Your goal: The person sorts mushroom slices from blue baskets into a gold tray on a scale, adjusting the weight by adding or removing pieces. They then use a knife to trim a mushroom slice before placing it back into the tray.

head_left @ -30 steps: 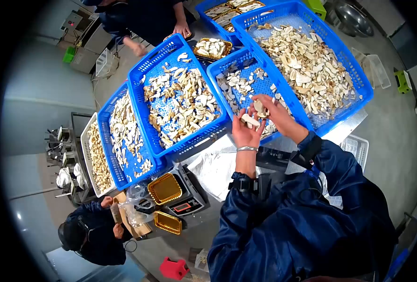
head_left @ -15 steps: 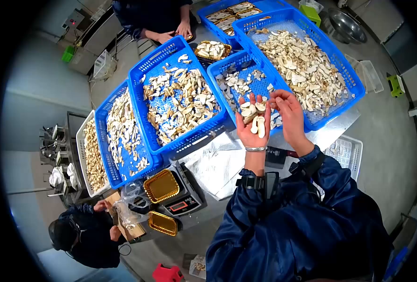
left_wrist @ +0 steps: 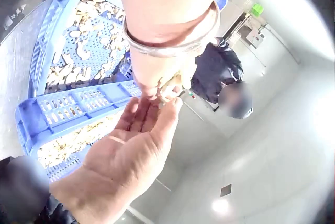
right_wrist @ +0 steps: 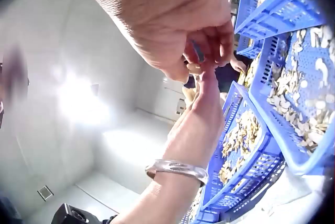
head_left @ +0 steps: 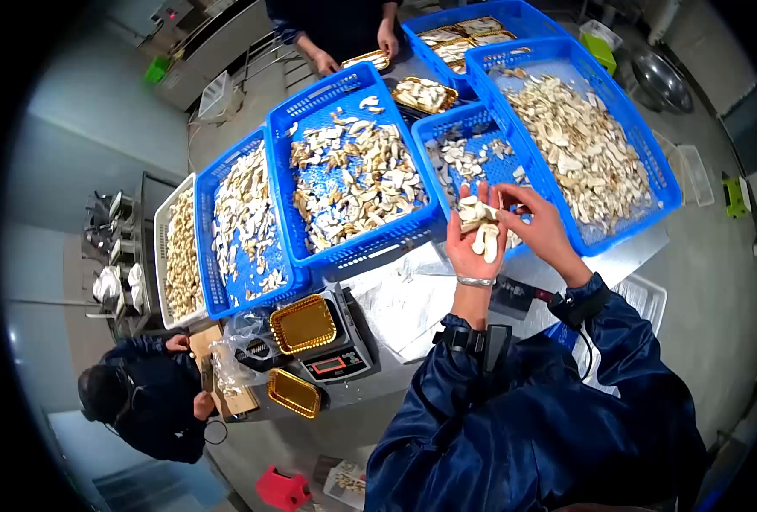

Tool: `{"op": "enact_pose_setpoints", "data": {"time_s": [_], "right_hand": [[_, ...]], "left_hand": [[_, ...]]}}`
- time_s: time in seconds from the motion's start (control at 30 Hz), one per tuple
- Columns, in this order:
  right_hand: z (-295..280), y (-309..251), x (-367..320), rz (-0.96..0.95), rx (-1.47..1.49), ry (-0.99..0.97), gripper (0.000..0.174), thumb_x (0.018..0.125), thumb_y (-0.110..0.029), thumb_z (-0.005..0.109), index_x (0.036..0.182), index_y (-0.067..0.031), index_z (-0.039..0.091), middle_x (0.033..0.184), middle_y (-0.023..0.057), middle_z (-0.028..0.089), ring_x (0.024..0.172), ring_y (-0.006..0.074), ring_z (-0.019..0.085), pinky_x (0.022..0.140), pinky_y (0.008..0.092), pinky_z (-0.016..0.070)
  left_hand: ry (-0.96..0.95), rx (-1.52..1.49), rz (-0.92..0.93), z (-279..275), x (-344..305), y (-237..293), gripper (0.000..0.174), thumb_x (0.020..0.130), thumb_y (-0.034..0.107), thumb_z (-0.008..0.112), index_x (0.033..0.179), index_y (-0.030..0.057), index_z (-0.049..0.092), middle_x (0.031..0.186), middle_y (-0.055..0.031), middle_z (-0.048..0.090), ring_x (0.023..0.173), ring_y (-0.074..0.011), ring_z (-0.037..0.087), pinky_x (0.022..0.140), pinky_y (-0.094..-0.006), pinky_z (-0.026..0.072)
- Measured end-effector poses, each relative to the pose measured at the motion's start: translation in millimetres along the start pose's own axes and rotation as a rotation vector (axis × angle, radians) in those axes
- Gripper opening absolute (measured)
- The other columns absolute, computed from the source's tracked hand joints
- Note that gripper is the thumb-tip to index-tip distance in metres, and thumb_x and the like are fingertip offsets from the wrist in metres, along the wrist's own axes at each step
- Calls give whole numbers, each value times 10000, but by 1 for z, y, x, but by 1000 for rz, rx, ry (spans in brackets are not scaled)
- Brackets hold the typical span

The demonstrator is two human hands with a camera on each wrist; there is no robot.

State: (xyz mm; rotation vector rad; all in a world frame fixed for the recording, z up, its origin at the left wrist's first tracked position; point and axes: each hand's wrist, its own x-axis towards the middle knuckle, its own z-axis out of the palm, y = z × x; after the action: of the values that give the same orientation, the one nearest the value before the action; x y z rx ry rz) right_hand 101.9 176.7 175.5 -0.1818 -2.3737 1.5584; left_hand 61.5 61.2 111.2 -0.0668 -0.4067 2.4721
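Observation:
Cream mushroom slices [head_left: 484,243] lie on my upturned left hand [head_left: 464,254], whose fingers extend beneath them. My right hand [head_left: 547,229] comes in from the right, thumb and fingertips drawn together at the edge of that small pile. In the right wrist view they pinch a pale mushroom slice [right_wrist: 194,69] close over the left fingers. Both hands are just above the near end of a small blue crate [head_left: 426,130] holding scattered slices. To their right, a large blue crate [head_left: 664,189] carries a thick heap of slices [head_left: 579,141].
Left of my hands are more crates of mushrooms, including a blue crate [head_left: 331,263] and a white crate [head_left: 162,256]. A scale [head_left: 337,367] bears a gold tray [head_left: 303,324]; another gold tray [head_left: 294,393] lies in front. Two people work at the table's far and left sides.
More slices lie on my left palm than a second ago. My right hand has come back from beside the palm to the slices. The far person's hands have moved to a gold tray.

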Motion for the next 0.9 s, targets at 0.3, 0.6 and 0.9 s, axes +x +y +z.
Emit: {"op": "enact_pose_setpoints", "data": {"time_s": [0.3,0.6,0.9], "right_hand": [[11,29,16,285,333,93,222,885,-88,538,1075,16,585,887,44,630,800,89,577,714,240,474],[12,10,10,308,419,-143,201,871,-90,559,1041,8,605,896,51,638,776,100,594,676,243,494],[29,-5,5,114,20,-86,231,778,-175,689,941,-28,617,755,52,619,668,84,587,582,230,467]], "left_hand": [[76,43,109,2,-6,9,363,922,279,433,1255,143,477,1330,-102,456,1269,-268,386,1069,-507,244],[-31,-22,55,-7,-9,15,381,938,330,397,1270,155,469,1345,-102,435,1279,-304,351,1054,-488,284],[59,123,139,-3,-10,6,345,927,212,434,1261,142,490,1314,-123,467,1217,-311,420,1029,-498,314]]}}
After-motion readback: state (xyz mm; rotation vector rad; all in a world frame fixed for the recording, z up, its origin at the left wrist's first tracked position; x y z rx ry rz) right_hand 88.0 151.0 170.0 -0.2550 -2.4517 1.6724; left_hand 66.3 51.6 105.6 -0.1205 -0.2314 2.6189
